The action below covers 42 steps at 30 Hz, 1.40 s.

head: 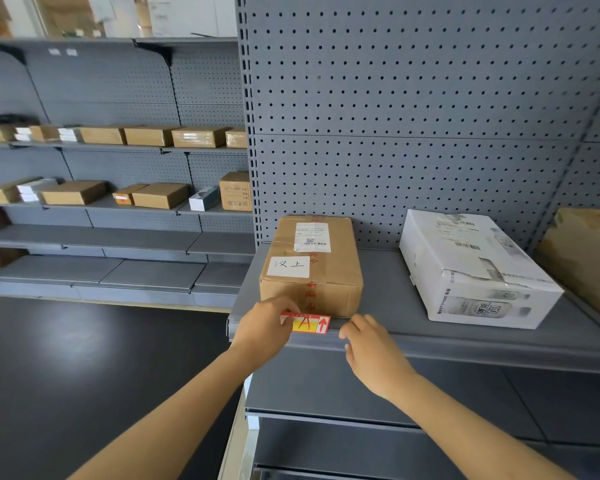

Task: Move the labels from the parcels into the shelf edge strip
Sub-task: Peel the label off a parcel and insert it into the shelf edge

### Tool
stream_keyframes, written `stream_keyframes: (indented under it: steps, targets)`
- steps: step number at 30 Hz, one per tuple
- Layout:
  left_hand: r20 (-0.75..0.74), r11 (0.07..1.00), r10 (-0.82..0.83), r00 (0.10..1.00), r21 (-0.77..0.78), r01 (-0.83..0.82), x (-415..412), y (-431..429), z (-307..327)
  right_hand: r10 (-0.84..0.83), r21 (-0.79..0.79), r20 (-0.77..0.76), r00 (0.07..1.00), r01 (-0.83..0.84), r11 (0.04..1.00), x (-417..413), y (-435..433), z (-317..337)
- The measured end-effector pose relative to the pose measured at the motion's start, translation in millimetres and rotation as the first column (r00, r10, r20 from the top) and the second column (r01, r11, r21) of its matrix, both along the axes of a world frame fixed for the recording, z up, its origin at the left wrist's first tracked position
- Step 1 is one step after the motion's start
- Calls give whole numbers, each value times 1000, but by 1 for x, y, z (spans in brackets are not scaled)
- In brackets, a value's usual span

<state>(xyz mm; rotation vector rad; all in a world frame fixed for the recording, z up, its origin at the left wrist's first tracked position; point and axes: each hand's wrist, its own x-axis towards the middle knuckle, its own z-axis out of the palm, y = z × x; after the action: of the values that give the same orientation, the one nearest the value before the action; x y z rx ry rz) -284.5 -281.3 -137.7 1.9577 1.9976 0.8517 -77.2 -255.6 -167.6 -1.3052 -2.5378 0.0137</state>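
A red and yellow label (309, 323) marked with an A and an arrow lies against the shelf edge strip (465, 344), just below a brown parcel (312, 268). My left hand (264, 329) pinches the label's left end at the strip. My right hand (368, 344) hovers just right of the label with fingers loosely curled, fingertips near the strip and holding nothing. The brown parcel carries a white handwritten sticker (289, 266) and a shipping label (311, 237) on top.
A white parcel (471, 271) lies on the same shelf to the right, and another brown parcel (586, 254) sits at the far right edge. Grey pegboard backs the shelf. Further shelves at left hold several cardboard boxes (160, 195). A dark floor lies below left.
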Motion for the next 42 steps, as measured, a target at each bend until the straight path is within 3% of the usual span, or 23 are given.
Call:
stream_keyframes:
  steps: [5, 11, 17, 22, 30, 38, 42]
  targets:
    - [-30, 998, -56, 998, -7, 56, 0, 0, -2, -7, -2, -51, 999, 7, 1000, 0, -2, -3]
    - [-173, 995, -100, 980, 9, 103, 5, 3, -8, -26, -71, -107, 994, 18, 997, 0, -4, -2]
    - [-207, 985, -130, 970, 82, 149, 8, 4, -18, -26, -75, -132, 991, 16, 997, 1, -3, -4]
    - [-343, 969, -122, 931, 162, 186, 7, 7, -17, -30, -64, -153, 988, 21, 998, 2, -2, -6]
    - [-406, 967, -139, 903, 141, 212, 1, 7, -13, -45, 93, -73, 996, 52, 994, 3, -10, -8]
    - [-420, 969, -155, 894, 110, 220, 4, 2, 4, -48, 43, -76, 996, 51, 998, 14, -13, -1]
    - [-407, 970, -163, 899, 101, 222, 10, -2, 22, -102, -30, -155, 983, 98, 995, 16, -17, 15]
